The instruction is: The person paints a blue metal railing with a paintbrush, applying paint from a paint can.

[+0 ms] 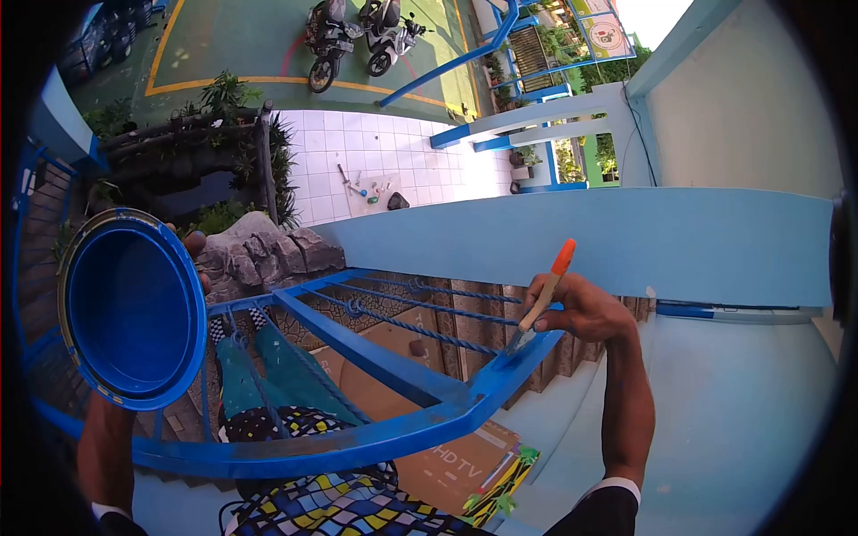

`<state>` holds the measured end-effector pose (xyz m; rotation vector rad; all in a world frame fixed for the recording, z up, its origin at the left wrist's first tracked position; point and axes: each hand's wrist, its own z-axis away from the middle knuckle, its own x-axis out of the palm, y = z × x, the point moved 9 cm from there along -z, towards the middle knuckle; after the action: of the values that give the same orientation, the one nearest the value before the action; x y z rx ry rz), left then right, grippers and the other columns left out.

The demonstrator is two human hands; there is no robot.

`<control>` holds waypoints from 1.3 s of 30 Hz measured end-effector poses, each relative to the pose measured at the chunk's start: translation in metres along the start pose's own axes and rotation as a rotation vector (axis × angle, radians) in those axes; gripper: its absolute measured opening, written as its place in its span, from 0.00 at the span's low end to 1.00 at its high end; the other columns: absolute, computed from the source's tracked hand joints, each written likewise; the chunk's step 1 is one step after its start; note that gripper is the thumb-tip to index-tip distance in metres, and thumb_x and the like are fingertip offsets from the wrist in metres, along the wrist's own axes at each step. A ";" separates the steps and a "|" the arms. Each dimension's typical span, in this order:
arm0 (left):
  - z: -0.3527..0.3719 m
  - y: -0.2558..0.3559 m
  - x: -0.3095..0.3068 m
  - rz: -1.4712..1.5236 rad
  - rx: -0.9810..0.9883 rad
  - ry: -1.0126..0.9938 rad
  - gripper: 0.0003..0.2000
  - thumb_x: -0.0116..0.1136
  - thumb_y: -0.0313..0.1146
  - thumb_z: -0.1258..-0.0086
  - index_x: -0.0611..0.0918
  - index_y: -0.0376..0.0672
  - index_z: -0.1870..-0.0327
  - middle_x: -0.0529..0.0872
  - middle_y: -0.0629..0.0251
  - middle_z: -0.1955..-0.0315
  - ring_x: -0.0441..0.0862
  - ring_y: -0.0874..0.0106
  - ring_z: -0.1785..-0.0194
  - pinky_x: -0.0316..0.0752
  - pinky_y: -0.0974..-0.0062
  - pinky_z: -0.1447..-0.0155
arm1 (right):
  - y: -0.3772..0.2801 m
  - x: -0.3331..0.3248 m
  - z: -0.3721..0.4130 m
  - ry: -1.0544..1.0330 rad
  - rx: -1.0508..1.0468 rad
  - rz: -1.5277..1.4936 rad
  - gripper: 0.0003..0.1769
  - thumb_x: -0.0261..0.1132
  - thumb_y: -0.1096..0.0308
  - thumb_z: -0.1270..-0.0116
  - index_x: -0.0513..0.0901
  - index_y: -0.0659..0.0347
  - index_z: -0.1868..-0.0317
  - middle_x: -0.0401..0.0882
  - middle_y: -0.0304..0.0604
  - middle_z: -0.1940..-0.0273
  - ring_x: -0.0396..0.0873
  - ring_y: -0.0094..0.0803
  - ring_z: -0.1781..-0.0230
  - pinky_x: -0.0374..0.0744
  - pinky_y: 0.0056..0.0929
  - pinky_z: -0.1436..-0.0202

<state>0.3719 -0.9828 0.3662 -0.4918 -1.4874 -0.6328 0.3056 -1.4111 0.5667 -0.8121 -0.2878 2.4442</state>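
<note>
My left hand [194, 251] grips an open paint can [132, 304] from behind and below, with its mouth tilted toward me. Blue paint coats the inside, and most of the hand is hidden behind the can. In my right hand [585, 308] is a paintbrush [542, 302] with a wooden handle and an orange tip. Its bristles touch the top of a blue metal railing [527, 348] near the right end. The railing's top bar [295, 454] shows some dull, worn patches in front of me.
Twisted bars [420, 338] fill the railing, with flattened cardboard [465, 464] below. A light-blue wall [572, 241] runs beyond it. Rocks [259, 250] and a pond [201, 192] lie at the left. Several small items [366, 189] sit on white tiles, and motorcycles [332, 40] are parked farther off.
</note>
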 end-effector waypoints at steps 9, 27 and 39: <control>0.007 0.004 -0.014 -0.009 -0.024 0.007 0.43 0.71 0.52 0.29 0.62 0.52 0.16 0.56 0.55 0.17 0.67 0.45 0.22 0.68 0.31 0.24 | 0.015 -0.024 0.001 0.186 0.099 0.410 0.16 0.76 0.72 0.36 0.85 0.62 0.49 0.89 0.45 0.53 0.88 0.46 0.49 0.82 0.47 0.40; 0.009 0.008 -0.014 0.020 0.005 -0.026 0.43 0.67 0.52 0.27 0.61 0.50 0.16 0.53 0.52 0.16 0.65 0.44 0.22 0.69 0.31 0.27 | 0.012 -0.038 0.043 0.264 0.120 0.184 0.16 0.76 0.82 0.40 0.85 0.61 0.52 0.88 0.41 0.55 0.87 0.37 0.48 0.86 0.42 0.43; 0.005 0.012 -0.014 -0.006 0.026 -0.074 0.44 0.66 0.55 0.26 0.59 0.51 0.15 0.53 0.53 0.16 0.67 0.44 0.22 0.72 0.33 0.27 | -0.034 0.018 0.030 0.127 -0.238 -0.210 0.17 0.77 0.81 0.41 0.87 0.59 0.52 0.89 0.41 0.52 0.86 0.36 0.48 0.83 0.42 0.42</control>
<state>0.3768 -0.9693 0.3535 -0.4958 -1.5654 -0.6049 0.2899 -1.3735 0.5938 -0.9802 -0.5929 2.1784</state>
